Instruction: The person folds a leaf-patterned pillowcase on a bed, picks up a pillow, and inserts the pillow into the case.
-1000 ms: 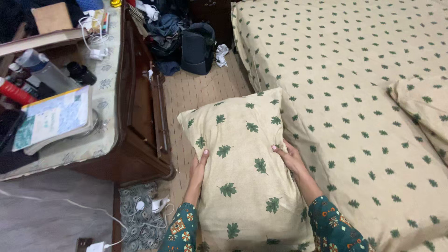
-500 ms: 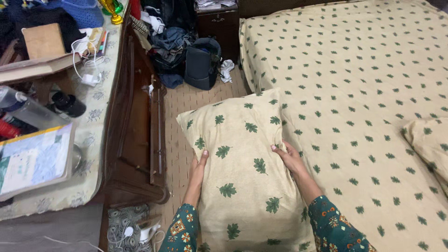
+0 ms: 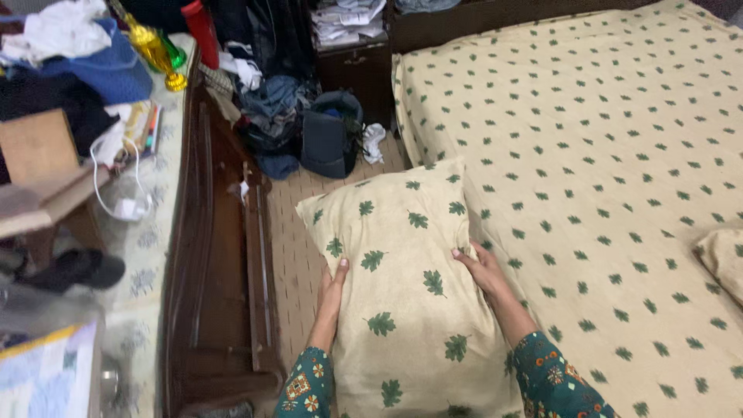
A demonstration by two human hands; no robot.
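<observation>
A cream pillow with green leaf prints (image 3: pixel 402 271) stands in front of me, between a wooden table and the bed. My left hand (image 3: pixel 331 290) presses flat against its left edge. My right hand (image 3: pixel 481 271) grips its right edge, fingers curled into the fabric. Both of my sleeves are teal with a floral pattern. The pillow's lower end is cut off by the frame's bottom.
The bed (image 3: pixel 604 178) with a matching leaf sheet fills the right; a second pillow (image 3: pixel 724 259) lies at its right edge. A dark wooden table (image 3: pixel 209 255) with clutter stands left. A dark bag (image 3: pixel 329 135) and a heap of clothes (image 3: pixel 263 108) sit on the floor beyond.
The view has tilted up and to the right, so the table's clutter has slid left and down. Both hands keep the same hold on the pillow.
</observation>
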